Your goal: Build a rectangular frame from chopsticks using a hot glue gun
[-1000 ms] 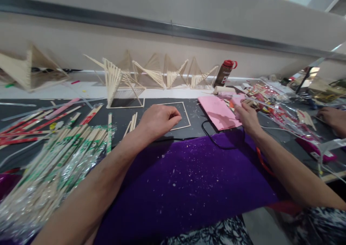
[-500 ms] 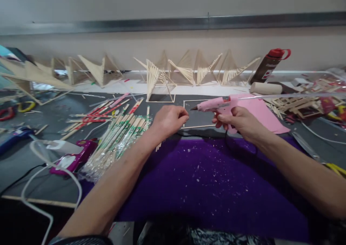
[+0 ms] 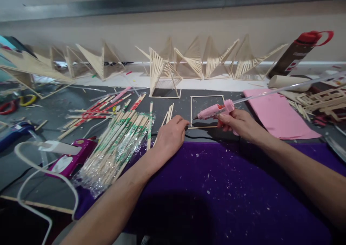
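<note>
My right hand (image 3: pixel 239 124) grips a pink hot glue gun (image 3: pixel 212 110) with a long clear glue stick (image 3: pixel 270 92) out of its back. The dark nozzle points left and hovers by the lower-left corner of a square frame of thin wooden sticks (image 3: pixel 207 96) on the grey table. My left hand (image 3: pixel 173 133) rests at that same corner, fingers curled and thumb and forefinger close together. Whatever they pinch is hidden. Several loose wooden sticks (image 3: pixel 169 112) lie just behind the left hand.
Chopsticks in plastic wrappers (image 3: pixel 116 140) lie left, near a purple device (image 3: pixel 72 155) and white cable. Stick models (image 3: pixel 162 70) line the back. A pink sheet (image 3: pixel 281 115), cardboard tube (image 3: pixel 283 82) and bottle (image 3: pixel 294 54) stand or lie right. A purple mat (image 3: pixel 216 187) covers the front.
The glue gun's nozzle has tilted downward, closer to the frame's lower-left corner. My left hand has lowered beside that corner. The camera view has shifted, and the loose sticks behind my left hand show now.
</note>
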Available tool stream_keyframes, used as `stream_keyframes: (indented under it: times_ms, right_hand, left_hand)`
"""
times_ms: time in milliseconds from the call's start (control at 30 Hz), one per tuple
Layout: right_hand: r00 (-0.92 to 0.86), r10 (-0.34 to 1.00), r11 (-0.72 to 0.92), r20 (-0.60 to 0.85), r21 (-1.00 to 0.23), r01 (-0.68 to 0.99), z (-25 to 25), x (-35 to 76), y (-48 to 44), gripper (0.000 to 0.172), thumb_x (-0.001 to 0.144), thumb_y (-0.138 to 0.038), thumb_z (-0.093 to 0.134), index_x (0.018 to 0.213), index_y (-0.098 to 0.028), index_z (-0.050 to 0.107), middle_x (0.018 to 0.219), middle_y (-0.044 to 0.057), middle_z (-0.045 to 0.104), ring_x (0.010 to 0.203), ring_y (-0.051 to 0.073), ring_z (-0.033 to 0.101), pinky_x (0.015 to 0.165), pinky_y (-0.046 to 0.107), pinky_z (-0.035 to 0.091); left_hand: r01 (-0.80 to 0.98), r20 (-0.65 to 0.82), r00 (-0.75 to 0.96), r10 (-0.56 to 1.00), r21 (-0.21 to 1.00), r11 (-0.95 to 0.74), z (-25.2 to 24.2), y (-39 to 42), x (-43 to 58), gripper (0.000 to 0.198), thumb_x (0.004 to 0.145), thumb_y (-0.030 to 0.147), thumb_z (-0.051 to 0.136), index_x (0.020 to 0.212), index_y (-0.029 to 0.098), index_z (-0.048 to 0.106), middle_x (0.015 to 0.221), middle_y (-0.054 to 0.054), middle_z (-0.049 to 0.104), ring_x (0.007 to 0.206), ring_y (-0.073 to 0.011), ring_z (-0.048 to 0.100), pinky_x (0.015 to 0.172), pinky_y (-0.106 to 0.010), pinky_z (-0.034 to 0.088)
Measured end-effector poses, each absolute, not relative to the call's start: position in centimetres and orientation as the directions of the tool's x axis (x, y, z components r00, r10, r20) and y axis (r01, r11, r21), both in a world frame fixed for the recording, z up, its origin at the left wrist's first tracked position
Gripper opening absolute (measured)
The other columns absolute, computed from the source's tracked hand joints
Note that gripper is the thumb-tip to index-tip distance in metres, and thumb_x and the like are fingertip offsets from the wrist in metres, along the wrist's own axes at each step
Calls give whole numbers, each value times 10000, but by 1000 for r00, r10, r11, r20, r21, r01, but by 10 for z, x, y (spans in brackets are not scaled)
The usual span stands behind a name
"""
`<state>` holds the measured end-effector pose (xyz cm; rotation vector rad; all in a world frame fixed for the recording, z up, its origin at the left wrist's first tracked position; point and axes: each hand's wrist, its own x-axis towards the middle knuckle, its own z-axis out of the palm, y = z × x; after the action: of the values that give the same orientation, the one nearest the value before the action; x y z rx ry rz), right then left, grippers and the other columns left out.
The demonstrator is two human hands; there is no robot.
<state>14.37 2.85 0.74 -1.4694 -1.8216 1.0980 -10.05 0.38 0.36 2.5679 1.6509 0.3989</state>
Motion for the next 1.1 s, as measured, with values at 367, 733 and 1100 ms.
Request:
stream_keyframes:
  times_ms: [367,733,1100]
  right_hand:
    - [-252,966,137,-47,-735,664,7,137,16,446,817,-550,420,605,-203,604,586,27,575,524,130,511,509,279,371]
    - [-278,961,199,-12,-670,716,4,139,14,500,827,-569,382,594,-167,568,578,31,551,528,133,494,507,269,341]
    - [-289,957,242,21,-606,757,3,136,9,486,835,-543,371,550,-179,522,513,11,487,489,121,434,482,266,302]
  left_hand:
    - [779,78,291,954,559,-284,2,-4,-106,382,864,154,347,1240,199,406,1071,-59,638,948,-159,601,828,-292,454]
    - [785,60,253,966,571,-241,1,-3,-104,404,843,151,365,1242,199,405,1078,-42,641,962,-175,600,842,-331,455]
    - [761,89,265,960,592,-265,-2,-4,-106,403,847,150,354,1246,189,400,1087,-66,632,967,-179,597,842,-342,460]
